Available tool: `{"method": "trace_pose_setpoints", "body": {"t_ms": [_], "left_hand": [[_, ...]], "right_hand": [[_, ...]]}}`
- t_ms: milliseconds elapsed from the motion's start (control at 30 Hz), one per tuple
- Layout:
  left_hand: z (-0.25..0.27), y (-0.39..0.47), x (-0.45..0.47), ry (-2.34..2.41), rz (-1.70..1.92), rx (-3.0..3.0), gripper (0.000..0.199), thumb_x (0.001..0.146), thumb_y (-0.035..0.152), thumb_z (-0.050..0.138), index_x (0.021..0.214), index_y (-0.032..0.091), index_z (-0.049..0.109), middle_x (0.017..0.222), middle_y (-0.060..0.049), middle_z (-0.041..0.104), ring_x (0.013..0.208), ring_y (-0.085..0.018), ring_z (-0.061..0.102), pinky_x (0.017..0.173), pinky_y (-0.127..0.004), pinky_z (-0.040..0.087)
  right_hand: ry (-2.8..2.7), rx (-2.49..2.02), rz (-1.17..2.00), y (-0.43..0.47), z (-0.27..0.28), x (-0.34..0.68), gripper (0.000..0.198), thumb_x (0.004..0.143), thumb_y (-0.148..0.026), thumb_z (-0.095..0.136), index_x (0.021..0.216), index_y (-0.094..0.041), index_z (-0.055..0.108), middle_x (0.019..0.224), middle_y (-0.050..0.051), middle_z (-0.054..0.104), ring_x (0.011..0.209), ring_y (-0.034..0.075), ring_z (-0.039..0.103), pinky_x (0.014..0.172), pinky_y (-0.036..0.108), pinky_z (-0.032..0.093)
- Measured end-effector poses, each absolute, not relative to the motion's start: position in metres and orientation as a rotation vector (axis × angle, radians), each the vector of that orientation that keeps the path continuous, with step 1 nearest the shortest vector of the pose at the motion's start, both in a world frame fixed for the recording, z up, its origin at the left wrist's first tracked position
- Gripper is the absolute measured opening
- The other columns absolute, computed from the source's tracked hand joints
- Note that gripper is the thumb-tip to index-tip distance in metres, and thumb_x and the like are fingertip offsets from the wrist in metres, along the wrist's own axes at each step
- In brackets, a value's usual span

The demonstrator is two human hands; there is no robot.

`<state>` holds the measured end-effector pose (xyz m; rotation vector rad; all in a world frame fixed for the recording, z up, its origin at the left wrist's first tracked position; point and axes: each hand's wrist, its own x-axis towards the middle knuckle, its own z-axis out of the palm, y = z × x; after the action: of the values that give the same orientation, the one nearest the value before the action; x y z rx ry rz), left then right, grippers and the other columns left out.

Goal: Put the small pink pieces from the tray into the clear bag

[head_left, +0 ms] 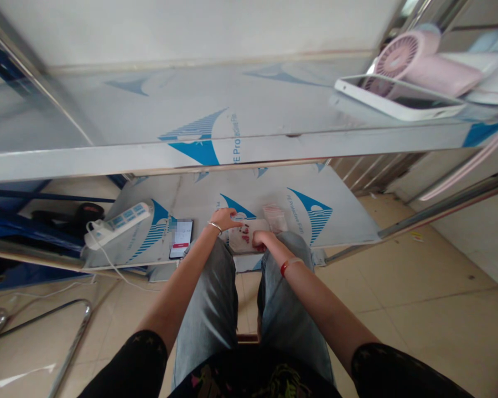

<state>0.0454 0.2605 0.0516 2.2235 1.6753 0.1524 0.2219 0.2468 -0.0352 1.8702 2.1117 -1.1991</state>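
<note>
Small red pieces (245, 236) lie scattered on a pale tray or sheet (234, 244) at the middle of the lower surface's (340, 221) front edge. At its far left corner, the left hand (226, 217) has thumb and fingers apart, nothing visible between; at its right side, the right hand (262, 239) curls, fingertips hidden, so I cannot tell what it holds. A clear packet (275, 217) sits just beyond. A knock from either wrist or knee could spill pieces over that close front edge; leftward, the phone (181, 239) might be nudged off too.
</note>
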Motion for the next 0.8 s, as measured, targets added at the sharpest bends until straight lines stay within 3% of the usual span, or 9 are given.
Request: {"method": "trace_pose_setpoints", "body": {"t_ms": [100,267,533,800], "left_hand": [[0.053,0.26,0.046,1.666,0.154,2.228,0.045,0.071,0.053,0.068,0.101,0.019,0.067,0.106,-0.006,0.07,0.097,-0.024,0.064,0.084,-0.032,0.047],[0.054,0.259,0.046,1.672,0.153,2.216,0.045,0.071,0.053,0.069,0.1,0.02,0.067,0.105,-0.006,0.07,0.097,-0.024,0.064,0.085,-0.032,0.047],[0.048,0.26,0.045,1.677,0.123,2.227,0.046,0.07,0.055,0.068,0.101,0.021,0.066,0.103,-0.004,0.07,0.096,-0.023,0.064,0.084,-0.031,0.047],[0.04,0.263,0.051,1.633,0.003,2.315,0.053,0.068,0.057,0.069,0.106,0.02,0.066,0.108,-0.007,0.069,0.101,-0.026,0.063,0.086,-0.034,0.046]], "right_hand": [[1.802,1.643,-1.153,0.249,-0.029,0.219,0.012,0.067,-0.007,0.066,0.058,-0.014,0.061,0.05,0.005,0.058,0.051,0.021,0.062,0.055,0.032,0.052],[1.86,1.6,-1.121,0.246,-0.024,0.217,0.014,0.067,-0.01,0.067,0.055,-0.015,0.061,0.044,0.004,0.055,0.044,0.018,0.056,0.052,0.031,0.05],[2.115,1.884,-1.097,0.253,-0.006,0.222,0.023,0.075,-0.034,0.069,0.065,-0.013,0.066,0.039,0.003,0.051,0.041,0.015,0.052,0.046,0.024,0.043],[2.406,2.13,-1.28,0.27,0.018,0.219,0.031,0.09,-0.028,0.047,0.071,-0.01,0.064,0.051,0.002,0.056,0.042,0.008,0.049,0.044,0.018,0.033]]}}
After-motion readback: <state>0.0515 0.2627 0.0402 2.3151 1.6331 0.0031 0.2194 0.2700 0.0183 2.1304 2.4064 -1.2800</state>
